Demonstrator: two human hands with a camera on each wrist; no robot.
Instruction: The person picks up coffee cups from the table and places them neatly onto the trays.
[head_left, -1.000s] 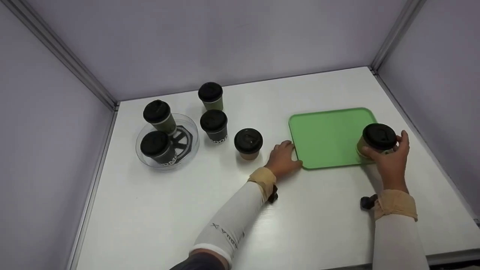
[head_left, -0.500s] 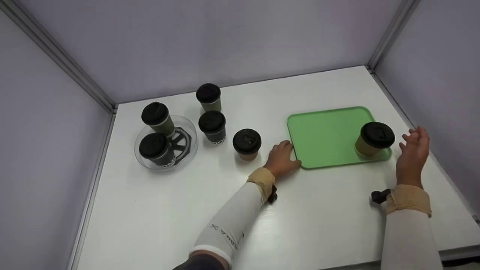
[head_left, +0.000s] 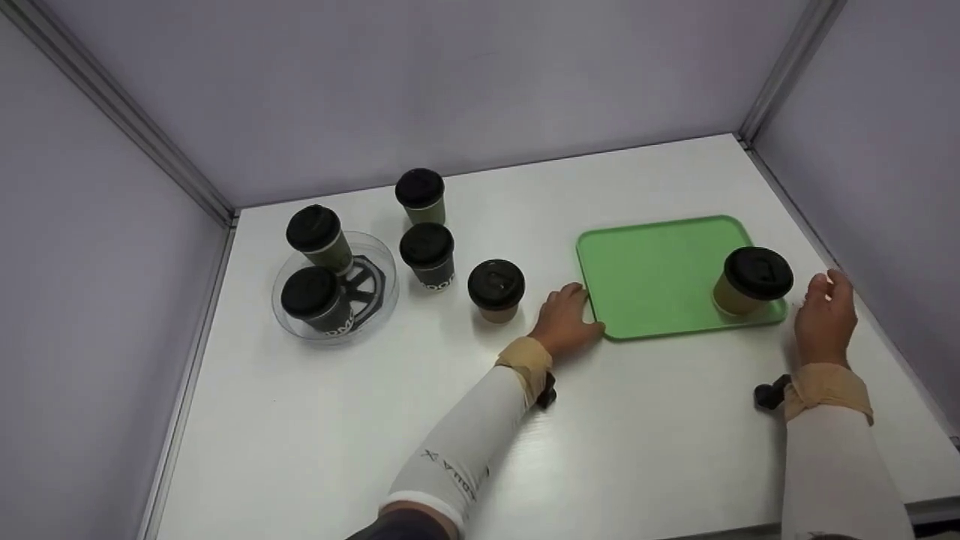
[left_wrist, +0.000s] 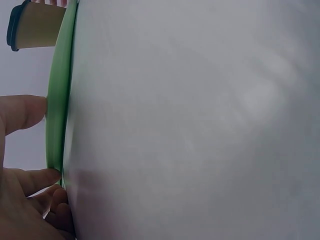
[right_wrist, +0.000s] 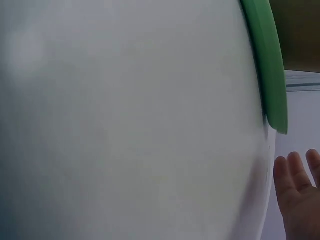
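A green tray [head_left: 649,277] lies on the white table, and a lidded brown paper coffee cup [head_left: 739,292] stands upright on its near right corner. My left hand [head_left: 566,322] touches the tray's left edge, its thumb by the near left corner. In the left wrist view, the thumb [left_wrist: 25,111] and a fingertip rest against the green rim. My right hand [head_left: 825,319] is just right of the tray, apart from the cup and holding nothing. Its fingers [right_wrist: 298,172] look loosely extended in the right wrist view.
Left of my left hand stands another brown cup [head_left: 496,300]. Further left are a dark grey cup [head_left: 431,266] and a green cup [head_left: 424,210]. A clear round plate [head_left: 375,315] bears a green cup [head_left: 326,251] and a grey cup [head_left: 326,311]. Walls [head_left: 480,82] enclose the table's back and sides.
My right hand has let go of the brown cup on the tray and moved right, away from it. The left hand stays at the tray's edge.
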